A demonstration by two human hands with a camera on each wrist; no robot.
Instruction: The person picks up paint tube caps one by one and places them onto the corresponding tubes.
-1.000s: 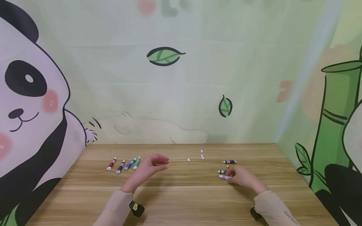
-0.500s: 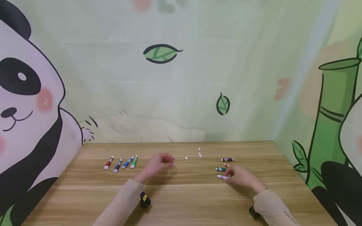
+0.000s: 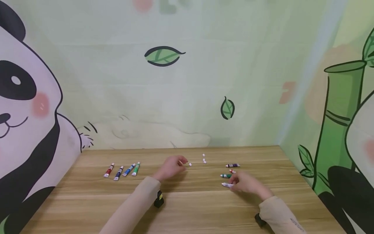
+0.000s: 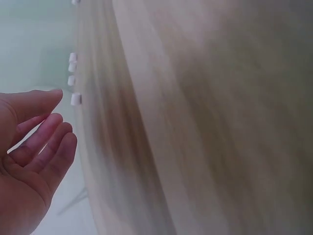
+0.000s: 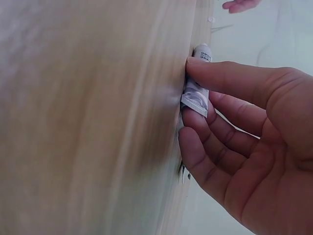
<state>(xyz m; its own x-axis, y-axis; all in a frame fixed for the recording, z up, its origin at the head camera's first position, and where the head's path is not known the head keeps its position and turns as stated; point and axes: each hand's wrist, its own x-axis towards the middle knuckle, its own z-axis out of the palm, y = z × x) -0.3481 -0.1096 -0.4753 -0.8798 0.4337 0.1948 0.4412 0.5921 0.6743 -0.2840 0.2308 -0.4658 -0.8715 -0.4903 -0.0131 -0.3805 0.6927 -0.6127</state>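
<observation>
My right hand pinches a white paint tube low at the tabletop. In the right wrist view, the thumb lies along the tube's printed side, with fingers behind its flat crimped end. Beside that hand are a green paint tube, a partly hidden red-tipped tube and a dark purple one. My left hand hovers over the table with loosely bent fingers and nothing in its grasp. Just beyond its fingertips sits a small white cap; the left wrist view shows a gap between hand and cap.
More small white caps lie towards the back of the wooden table. On the left, red, dark blue, blue and green paint tubes lie side by side. A printed backdrop stands behind.
My left hand has moved right, away from the left-hand tubes, up to the nearest white cap. The right hand stays at the white paint tube. The head view has shifted slightly.
</observation>
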